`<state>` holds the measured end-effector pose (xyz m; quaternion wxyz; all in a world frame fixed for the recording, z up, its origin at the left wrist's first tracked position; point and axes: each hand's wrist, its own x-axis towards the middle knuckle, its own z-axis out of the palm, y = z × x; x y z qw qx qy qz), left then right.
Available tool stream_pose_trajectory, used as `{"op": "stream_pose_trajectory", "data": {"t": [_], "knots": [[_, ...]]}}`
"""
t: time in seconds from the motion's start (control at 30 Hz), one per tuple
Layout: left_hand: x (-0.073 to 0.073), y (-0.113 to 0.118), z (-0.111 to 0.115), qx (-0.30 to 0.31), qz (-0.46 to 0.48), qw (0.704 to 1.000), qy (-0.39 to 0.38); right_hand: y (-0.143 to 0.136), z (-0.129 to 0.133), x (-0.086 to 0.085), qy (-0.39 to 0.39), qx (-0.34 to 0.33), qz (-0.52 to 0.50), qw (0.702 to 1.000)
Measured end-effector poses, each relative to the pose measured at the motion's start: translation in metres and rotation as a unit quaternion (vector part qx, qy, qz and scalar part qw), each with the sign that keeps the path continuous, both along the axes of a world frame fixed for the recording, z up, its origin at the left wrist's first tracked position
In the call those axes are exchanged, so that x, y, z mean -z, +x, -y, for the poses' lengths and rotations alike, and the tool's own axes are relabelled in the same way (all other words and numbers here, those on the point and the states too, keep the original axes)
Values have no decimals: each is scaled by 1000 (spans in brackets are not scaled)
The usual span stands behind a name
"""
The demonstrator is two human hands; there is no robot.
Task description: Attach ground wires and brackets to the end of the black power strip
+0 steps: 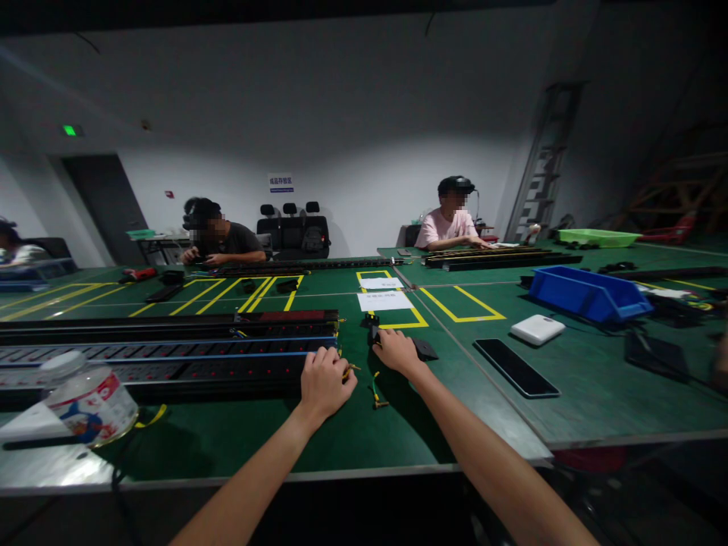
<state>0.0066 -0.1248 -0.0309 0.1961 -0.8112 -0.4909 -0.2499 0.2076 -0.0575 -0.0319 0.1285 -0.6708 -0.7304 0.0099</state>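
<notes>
My left hand [325,385] is closed over the right end of a long black rail [227,370] with red dots along it. A short yellow-tipped wire [353,368] pokes out by its thumb. My right hand [396,350], fingers curled, grips a dark object whose flat black end [426,349] shows beyond the hand; its kind is not clear. Just past those fingertips is a small black piece [371,321]. Between my hands a green-and-yellow wire with a brass-coloured end [376,390] lies on the green table [409,432].
A clear jar [94,402] stands front left. A phone [516,368], a white case [538,330] and a blue bin [588,292] are to the right. Paper labels [384,301] lie ahead. Two people [227,239] [449,224] sit across the table, another person [20,246] far left.
</notes>
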Motion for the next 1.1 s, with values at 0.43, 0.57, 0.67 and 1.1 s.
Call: {"op": "stream_pose_trajectory", "data": {"t": [0.43, 0.57, 0.67, 1.1], "knots": [[1, -1, -1, 21, 2, 1000, -7, 1, -3, 3, 1, 1, 12, 1000], [2, -2, -2, 27, -6, 1000, -6, 1, -3, 4, 4, 0, 9, 1000], [3, -2, -3, 29, -10, 999, -6, 2, -6, 5, 4, -4, 0, 1000], [2, -3, -3, 33, -10, 999, -12, 57, -9, -27, -11, 218, -58, 974]]}}
